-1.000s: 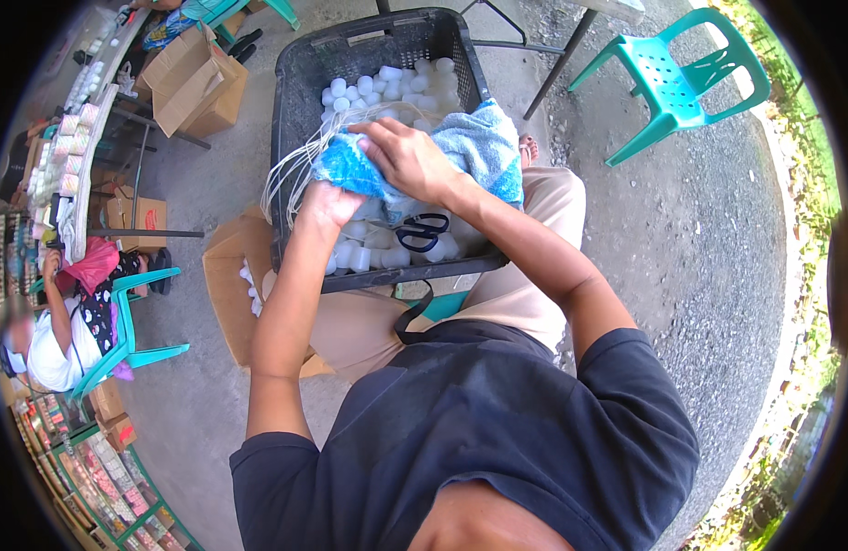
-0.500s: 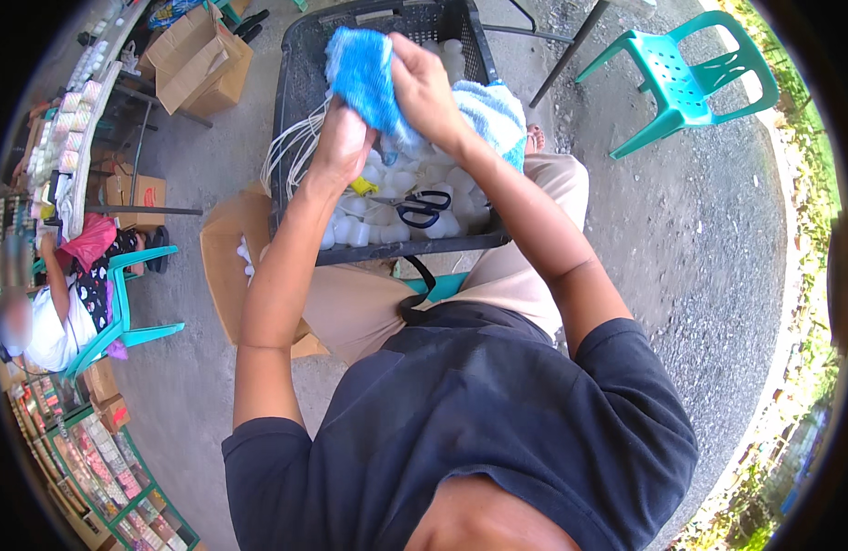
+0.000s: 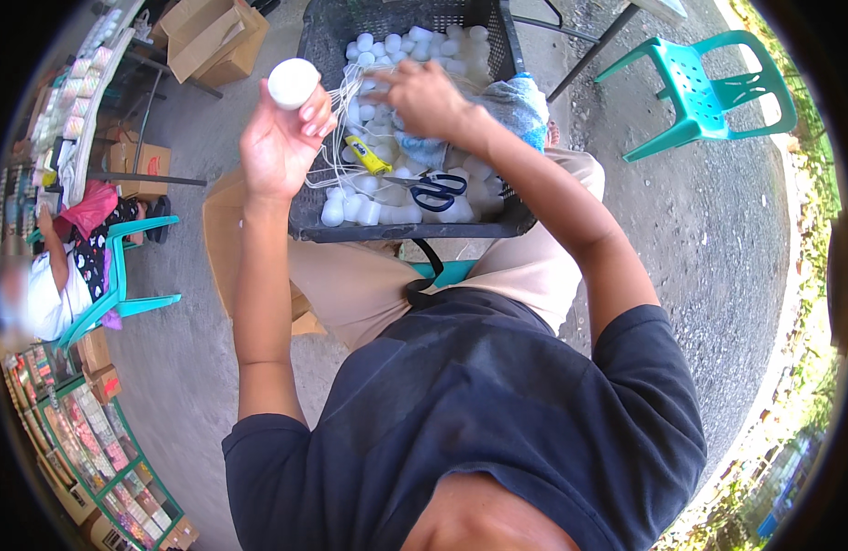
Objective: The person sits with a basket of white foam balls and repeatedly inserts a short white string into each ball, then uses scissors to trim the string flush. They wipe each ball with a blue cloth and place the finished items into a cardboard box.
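Raised at the crate's left side, my left hand [image 3: 275, 151] grips a small white round container [image 3: 293, 84], its circular face turned up. My right hand [image 3: 430, 101] is over the crate with fingers apart and slightly blurred, nothing visible in them. Just below it a blue cloth [image 3: 422, 150] lies on the pile. The black plastic crate [image 3: 415, 230] holds many small white containers [image 3: 360, 209]. On top of them rest dark-handled scissors [image 3: 440, 191], a yellow packet or tube [image 3: 367, 154] and loose white strings [image 3: 330, 165].
A light blue towel [image 3: 520, 108] hangs over the crate's right edge. Beyond it stands a green plastic chair [image 3: 695, 87]. Cardboard boxes [image 3: 213, 41] sit at the far left, and one open box [image 3: 224, 230] is beside my left leg. A seated person [image 3: 61, 285] works at a table on the left.
The blue cloth has left my hands and now lies in the crate. My left hand has moved left, showing the white container; my right hand has come down over the pile.
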`<state>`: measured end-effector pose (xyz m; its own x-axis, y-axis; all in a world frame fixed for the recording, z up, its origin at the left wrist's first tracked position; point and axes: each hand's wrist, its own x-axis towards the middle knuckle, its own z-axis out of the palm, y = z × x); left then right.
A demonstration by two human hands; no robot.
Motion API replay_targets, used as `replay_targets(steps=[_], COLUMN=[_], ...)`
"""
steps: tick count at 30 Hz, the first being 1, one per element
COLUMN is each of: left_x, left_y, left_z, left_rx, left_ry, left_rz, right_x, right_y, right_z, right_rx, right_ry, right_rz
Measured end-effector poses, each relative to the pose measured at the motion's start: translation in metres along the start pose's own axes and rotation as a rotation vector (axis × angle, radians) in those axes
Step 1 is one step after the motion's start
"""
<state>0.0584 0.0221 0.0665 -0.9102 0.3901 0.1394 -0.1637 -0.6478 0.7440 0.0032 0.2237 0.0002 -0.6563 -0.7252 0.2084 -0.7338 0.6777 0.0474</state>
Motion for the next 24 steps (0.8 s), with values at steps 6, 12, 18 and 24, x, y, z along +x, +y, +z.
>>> replay_targets(steps=[6,12,18,24], left_x=[-0.039,-0.052,-0.041,-0.041], left_y=[-0.012,-0.008,-0.015,-0.039], left_z=[-0.014,-0.015,-0.005,0.007], left_rx=[-0.079,-0.037,-0.02,0.052], left_ry=[0.127,0.169,0.176,0.272], left_rz=[-0.026,0.008,0.005,-0.044], right_x=[0.007,-0.013,-0.067,-0.078], right_y=[-0.069,-0.074,-0.066,-0.066], right_z=[0.038,-0.007,-0.067,-0.06], right_rx=[0.55,1.27,1.832,1.926], right_ry=[0.019,0.211,0.201,0.356], right_rz=[-0.776,-0.264,0.389,0.52])
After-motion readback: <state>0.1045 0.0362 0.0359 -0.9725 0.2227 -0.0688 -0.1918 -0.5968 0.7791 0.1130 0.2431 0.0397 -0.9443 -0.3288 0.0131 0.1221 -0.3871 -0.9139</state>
